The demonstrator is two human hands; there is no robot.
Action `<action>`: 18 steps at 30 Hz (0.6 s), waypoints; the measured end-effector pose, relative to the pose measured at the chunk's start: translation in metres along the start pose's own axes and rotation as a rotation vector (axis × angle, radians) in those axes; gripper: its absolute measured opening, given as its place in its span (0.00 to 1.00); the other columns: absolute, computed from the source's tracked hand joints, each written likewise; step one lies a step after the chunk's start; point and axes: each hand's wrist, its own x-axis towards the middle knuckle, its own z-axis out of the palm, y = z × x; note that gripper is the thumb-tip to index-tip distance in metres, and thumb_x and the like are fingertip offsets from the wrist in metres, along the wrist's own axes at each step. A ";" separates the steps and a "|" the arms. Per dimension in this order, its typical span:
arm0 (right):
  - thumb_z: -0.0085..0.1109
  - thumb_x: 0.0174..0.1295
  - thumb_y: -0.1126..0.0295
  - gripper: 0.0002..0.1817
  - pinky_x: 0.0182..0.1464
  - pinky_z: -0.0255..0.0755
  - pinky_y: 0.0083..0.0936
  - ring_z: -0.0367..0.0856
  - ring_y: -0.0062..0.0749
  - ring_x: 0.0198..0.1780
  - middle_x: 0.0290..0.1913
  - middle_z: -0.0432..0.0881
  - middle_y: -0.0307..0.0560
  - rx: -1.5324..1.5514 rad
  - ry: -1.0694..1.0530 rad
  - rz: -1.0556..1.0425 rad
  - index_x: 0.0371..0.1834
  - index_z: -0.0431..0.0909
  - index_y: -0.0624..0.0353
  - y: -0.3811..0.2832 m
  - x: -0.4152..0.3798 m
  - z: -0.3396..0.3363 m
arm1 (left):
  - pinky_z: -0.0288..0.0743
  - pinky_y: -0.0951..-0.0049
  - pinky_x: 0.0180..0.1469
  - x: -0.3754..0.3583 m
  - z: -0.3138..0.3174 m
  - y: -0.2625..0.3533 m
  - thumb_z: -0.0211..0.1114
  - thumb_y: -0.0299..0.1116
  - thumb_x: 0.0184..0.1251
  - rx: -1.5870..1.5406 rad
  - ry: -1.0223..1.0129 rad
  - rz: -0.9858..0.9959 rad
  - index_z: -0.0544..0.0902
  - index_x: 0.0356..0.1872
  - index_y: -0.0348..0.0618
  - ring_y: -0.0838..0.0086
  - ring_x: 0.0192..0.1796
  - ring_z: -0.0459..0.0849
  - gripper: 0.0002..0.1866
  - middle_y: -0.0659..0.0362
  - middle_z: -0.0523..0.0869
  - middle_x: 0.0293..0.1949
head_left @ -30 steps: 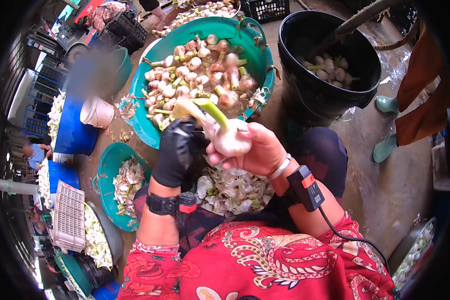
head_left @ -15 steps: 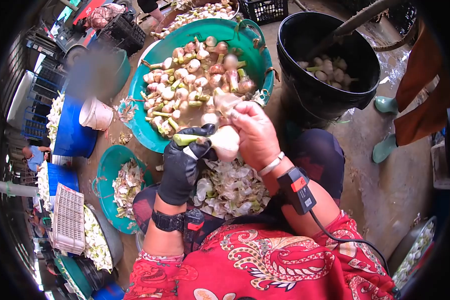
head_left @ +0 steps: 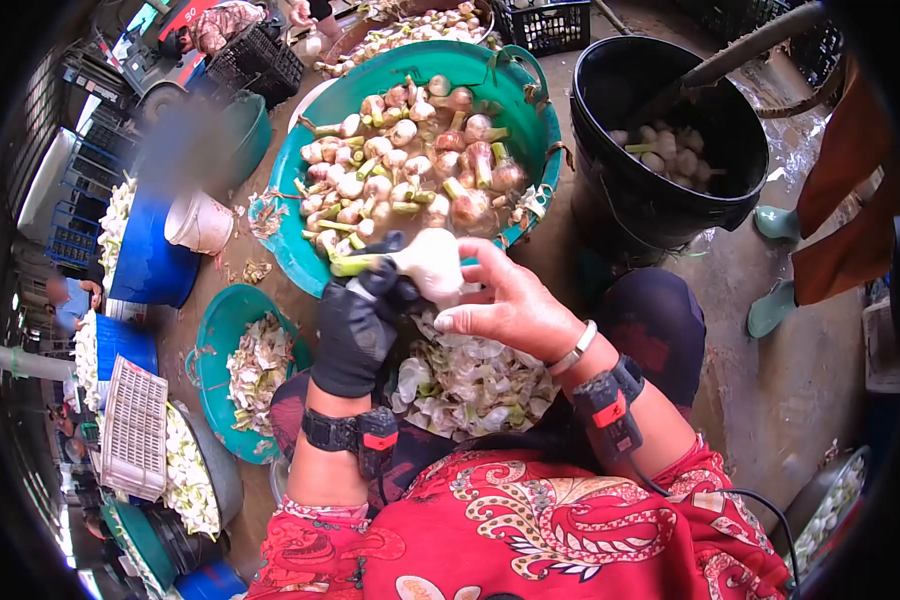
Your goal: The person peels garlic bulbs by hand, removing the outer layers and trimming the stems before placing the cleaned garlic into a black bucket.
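My left hand (head_left: 358,330), in a black glove, is closed around the green stem of a garlic bulb (head_left: 433,268). The bulb is white and smooth, held over the near rim of a teal tub (head_left: 295,245). My bare right hand (head_left: 515,305) is at the bulb's right side, its fingers and thumb curved around the root end. Inside the tub, many unpeeled garlic bulbs (head_left: 395,160) with cut stems sit in brownish water. Below my hands, a heap of garlic skins (head_left: 470,385) lies between my knees.
A black bucket (head_left: 595,170) with white bulbs stands at the right, a pole leaning in it. Left are a green basin (head_left: 210,345) of skins, a white pail (head_left: 200,222), a blue tub (head_left: 155,270) and a pink crate (head_left: 135,430). Another person's trousered legs (head_left: 850,200) show at far right.
The bulb has tipped upward and moved up slightly. My right hand has moved below and right of it, and the loose skin its fingers pinched is gone from them. The view has shifted slightly.
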 end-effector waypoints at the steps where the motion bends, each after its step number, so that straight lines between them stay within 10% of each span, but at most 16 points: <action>1: 0.66 0.53 0.70 0.19 0.31 0.72 0.24 0.75 0.26 0.28 0.34 0.77 0.42 0.346 -0.018 0.188 0.49 0.74 0.56 -0.013 0.001 -0.001 | 0.79 0.71 0.42 -0.002 0.011 0.002 0.59 0.33 0.70 0.080 -0.040 -0.040 0.77 0.56 0.36 0.74 0.39 0.83 0.17 0.57 0.84 0.41; 3: 0.61 0.57 0.69 0.19 0.25 0.63 0.16 0.70 0.18 0.27 0.33 0.73 0.38 0.844 -0.049 0.432 0.51 0.70 0.60 -0.011 0.003 -0.009 | 0.80 0.73 0.41 -0.001 0.024 0.008 0.62 0.32 0.67 0.186 0.006 0.019 0.78 0.54 0.36 0.75 0.37 0.83 0.17 0.58 0.84 0.37; 8: 0.48 0.66 0.56 0.17 0.23 0.65 0.11 0.66 0.14 0.19 0.38 0.81 0.57 1.148 0.158 0.213 0.48 0.71 0.58 -0.029 0.019 -0.077 | 0.79 0.73 0.38 0.033 -0.042 0.046 0.62 0.31 0.64 0.562 0.058 -0.078 0.80 0.47 0.35 0.75 0.33 0.83 0.13 0.58 0.84 0.32; 11: 0.51 0.67 0.54 0.18 0.19 0.61 0.12 0.63 0.10 0.18 0.34 0.81 0.53 1.356 0.398 0.169 0.43 0.70 0.61 -0.032 0.036 -0.134 | 0.75 0.76 0.33 0.063 -0.059 0.044 0.65 0.34 0.62 0.908 -0.074 -0.158 0.82 0.46 0.36 0.78 0.29 0.80 0.15 0.59 0.84 0.29; 18: 0.56 0.56 0.74 0.06 0.26 0.66 0.17 0.72 0.17 0.25 0.26 0.79 0.38 0.434 0.314 0.350 0.35 0.80 0.59 -0.018 0.018 -0.051 | 0.76 0.70 0.50 0.121 -0.028 0.002 0.64 0.35 0.56 1.446 -0.713 -0.467 0.83 0.53 0.50 0.65 0.43 0.85 0.21 0.48 0.86 0.45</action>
